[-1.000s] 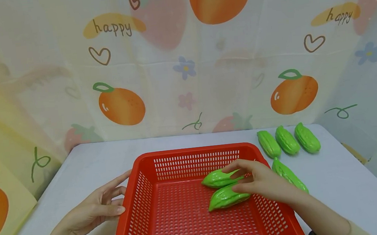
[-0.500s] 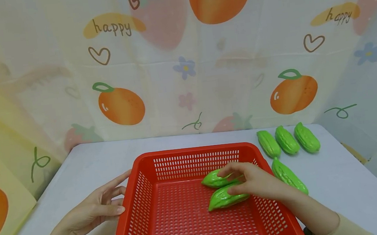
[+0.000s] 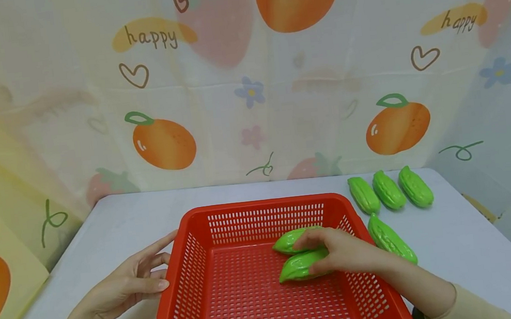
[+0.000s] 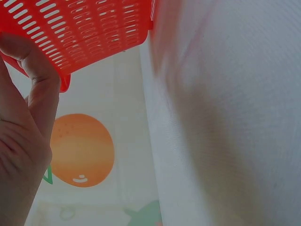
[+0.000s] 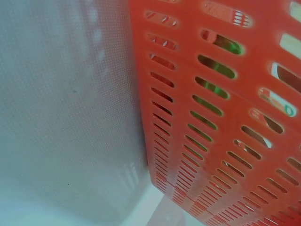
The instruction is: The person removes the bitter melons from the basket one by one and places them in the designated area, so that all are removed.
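A red plastic basket [image 3: 278, 313] with slotted walls stands on the white table. My left hand [image 3: 125, 282] holds its left rim, thumb at the edge and some fingertips hidden behind it; the left wrist view shows this hand [image 4: 26, 113] against the outer wall. Inside, two green bitter melons lie side by side at the right. My right hand [image 3: 344, 251] grips the nearer bitter melon [image 3: 300, 267], thumb on its near side and fingers between the two. The farther bitter melon [image 3: 287, 241] lies against those fingers. In the right wrist view the basket wall [image 5: 188, 141] hides this hand.
Right of the basket, one bitter melon [image 3: 391, 241] lies close to the wall. Behind it are three more in a row, including the rightmost bitter melon [image 3: 416, 188]. A fruit-printed curtain [image 3: 249, 103] hangs behind the table.
My right hand has come down and left onto the nearer bitter melon, closing thumb and fingers on it, and the melon has shifted slightly. The left hand and basket stay put.
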Tool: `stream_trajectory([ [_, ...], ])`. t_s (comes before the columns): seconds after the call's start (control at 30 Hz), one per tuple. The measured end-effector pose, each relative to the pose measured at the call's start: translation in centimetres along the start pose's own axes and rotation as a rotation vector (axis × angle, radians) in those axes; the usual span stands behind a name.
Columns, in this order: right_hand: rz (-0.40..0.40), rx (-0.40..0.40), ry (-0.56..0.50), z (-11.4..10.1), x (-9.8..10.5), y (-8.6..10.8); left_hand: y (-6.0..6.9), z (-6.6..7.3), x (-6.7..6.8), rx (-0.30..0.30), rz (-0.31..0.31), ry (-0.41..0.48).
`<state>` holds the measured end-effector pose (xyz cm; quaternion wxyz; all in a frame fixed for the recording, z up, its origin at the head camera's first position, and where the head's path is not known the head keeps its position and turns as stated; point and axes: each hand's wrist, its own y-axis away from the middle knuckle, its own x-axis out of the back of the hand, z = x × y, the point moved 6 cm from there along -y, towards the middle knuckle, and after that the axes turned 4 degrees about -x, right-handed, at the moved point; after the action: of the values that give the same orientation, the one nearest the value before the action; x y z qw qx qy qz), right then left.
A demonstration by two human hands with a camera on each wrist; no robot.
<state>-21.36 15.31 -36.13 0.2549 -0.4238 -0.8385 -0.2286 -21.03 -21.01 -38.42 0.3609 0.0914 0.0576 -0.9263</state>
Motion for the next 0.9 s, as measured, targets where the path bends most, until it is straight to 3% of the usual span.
stream_trajectory([
  [0.4, -0.029, -0.009, 0.141, -0.2, -0.3, 0.3, 0.0, 0.1, 0.0, 0.004, 0.009, -0.004],
  [0.67, -0.147, -0.052, 0.136, 0.0, -1.2, 0.4, 0.0, 0.1, 0.0, -0.001, 0.004, 0.001],
  [0.9, -0.178, -0.037, 0.139, -0.1, -1.4, 0.5, 0.0, 0.0, 0.0, 0.0, 0.008, -0.01],
])
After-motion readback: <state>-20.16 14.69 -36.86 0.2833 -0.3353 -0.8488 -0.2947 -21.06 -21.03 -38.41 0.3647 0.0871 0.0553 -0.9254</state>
